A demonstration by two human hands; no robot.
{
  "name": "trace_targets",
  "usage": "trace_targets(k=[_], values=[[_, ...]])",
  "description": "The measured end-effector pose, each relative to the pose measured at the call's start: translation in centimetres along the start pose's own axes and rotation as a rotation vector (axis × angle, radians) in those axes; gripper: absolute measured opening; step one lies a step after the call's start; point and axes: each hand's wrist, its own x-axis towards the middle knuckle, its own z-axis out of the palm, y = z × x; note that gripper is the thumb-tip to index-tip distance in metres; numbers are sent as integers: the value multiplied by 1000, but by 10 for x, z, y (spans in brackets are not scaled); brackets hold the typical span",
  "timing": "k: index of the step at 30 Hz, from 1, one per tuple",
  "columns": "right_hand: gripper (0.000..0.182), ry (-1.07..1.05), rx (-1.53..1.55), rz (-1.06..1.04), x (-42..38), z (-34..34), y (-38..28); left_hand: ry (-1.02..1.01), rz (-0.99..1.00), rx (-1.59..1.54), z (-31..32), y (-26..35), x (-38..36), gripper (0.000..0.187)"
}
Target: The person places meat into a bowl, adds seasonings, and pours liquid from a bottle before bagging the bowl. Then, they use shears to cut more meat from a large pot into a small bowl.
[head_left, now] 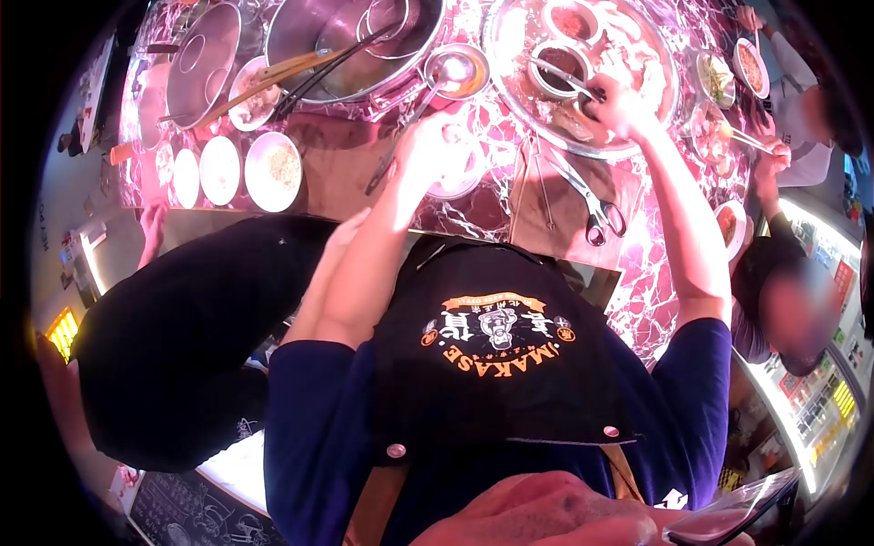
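My right hand (621, 107) is closed around the handle of a metal spoon (557, 73). The spoon's far end is in a small bowl of dark sauce (557, 60), which stands on a large round metal tray (672, 91). My left hand (424, 147) grips the side of a small pale bowl (462, 164); glare washes out its contents and some of my fingers. Just beyond that hand lies a ladle (452, 71), its handle running down beside my wrist. A small bowl of red sauce (572, 20) is also on the tray.
Scissors (596, 202) lie on a brown board near the table's front edge. A big pot (300, 77) with long chopsticks (273, 77) across it, and white bowls (273, 173), stand left. A person in black (200, 328) is close on my left; others sit right.
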Motion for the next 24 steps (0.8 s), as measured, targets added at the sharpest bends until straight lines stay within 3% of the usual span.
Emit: trace_targets(k=[1,6,8,13,17,19,21,22,24], values=[[46,-81,13,37,5,-12,-4,38,76,62,1,2,7,22],[43,16,23,25,4,-9,14,55,125,413,-3,16,53,22],[41,5,-56,41,-19,-14,6,5,205,581,-9,27,68,22],[38,57,-178,34,-52,4,-28,-142,175,844,-30,72,83,23],[54,9,91,90,-24,53,-16,-167,201,974,-29,90,95,24],[56,39,156,105,-32,65,-7,-107,277,896,-17,78,103,21],[60,-3,186,168,-46,61,-4,-303,455,-214,-106,119,-51,34],[60,-5,182,166,-49,61,-5,-301,453,-218,-97,117,-41,34],[60,17,201,160,-54,66,-4,-969,1405,371,-48,102,-12,33]])
